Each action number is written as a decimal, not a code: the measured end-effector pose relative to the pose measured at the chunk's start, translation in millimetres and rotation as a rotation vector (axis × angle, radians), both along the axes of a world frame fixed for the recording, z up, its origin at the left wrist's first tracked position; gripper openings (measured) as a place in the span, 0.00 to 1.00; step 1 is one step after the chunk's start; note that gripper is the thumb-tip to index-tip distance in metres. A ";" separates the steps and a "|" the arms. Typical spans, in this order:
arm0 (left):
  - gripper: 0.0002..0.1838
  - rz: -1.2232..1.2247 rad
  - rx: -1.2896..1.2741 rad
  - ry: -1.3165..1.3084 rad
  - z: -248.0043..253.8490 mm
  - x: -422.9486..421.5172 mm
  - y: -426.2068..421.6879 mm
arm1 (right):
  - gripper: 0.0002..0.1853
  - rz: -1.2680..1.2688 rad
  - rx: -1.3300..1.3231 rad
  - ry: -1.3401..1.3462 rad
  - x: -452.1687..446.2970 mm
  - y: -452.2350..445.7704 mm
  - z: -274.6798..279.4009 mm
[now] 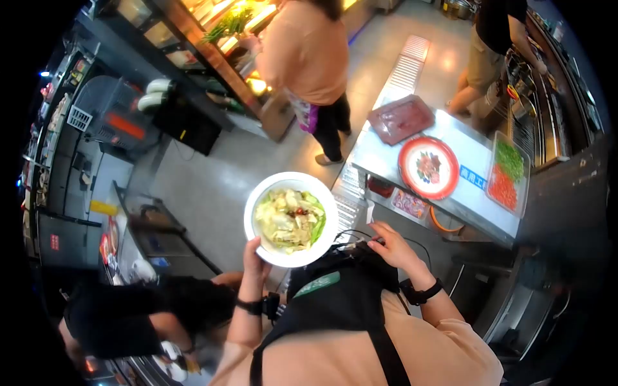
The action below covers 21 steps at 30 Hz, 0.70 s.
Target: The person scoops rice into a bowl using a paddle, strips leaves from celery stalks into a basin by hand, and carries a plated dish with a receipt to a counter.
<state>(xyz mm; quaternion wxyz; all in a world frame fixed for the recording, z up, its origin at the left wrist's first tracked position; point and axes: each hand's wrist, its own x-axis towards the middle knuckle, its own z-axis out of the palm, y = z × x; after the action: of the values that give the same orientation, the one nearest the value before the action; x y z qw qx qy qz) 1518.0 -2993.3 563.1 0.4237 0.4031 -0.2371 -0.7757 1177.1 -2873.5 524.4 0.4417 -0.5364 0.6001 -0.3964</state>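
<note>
A white bowl [254, 241] is gripped at its lower left rim by my left hand [255, 260], which has its thumb over the edge. Inside lie pale and green leafy pieces that look like cabbage [290, 219], with a few small dark red bits on top. My right hand [391, 248] is beside the dark apron [344, 283] at my waist, its fingers loosely bent and apart. A narrow white piece [370, 211] shows just past those fingertips; I cannot tell whether they touch it.
To the right stands a steel table [476, 138] bearing a red-rimmed plate [405, 177], a reddish-brown tray [400, 120] and a container of chopped green and red food [505, 174]. One person [309, 58] faces lit shelves ahead; others work at far right and lower left.
</note>
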 end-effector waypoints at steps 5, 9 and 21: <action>0.32 -0.096 -0.030 -0.035 0.2 -32.2 -128.0 | 0.16 -0.038 0.091 0.009 -6.6 -90.9 -0.9; 0.31 -0.342 -0.017 0.040 -16.8 -24.3 -252.4 | 0.14 -0.201 0.211 -0.014 37.7 -168.8 -10.6; 0.29 -0.679 0.037 0.134 -35.4 -156.9 -416.9 | 0.15 -0.580 0.502 0.050 114.9 -256.7 16.9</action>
<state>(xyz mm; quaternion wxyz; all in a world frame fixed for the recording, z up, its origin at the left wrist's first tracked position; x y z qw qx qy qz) 1361.2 -3410.2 527.6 0.1484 0.2572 -0.3152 -0.9014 1291.9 -3130.3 541.3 0.4141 -0.2288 0.8159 -0.3324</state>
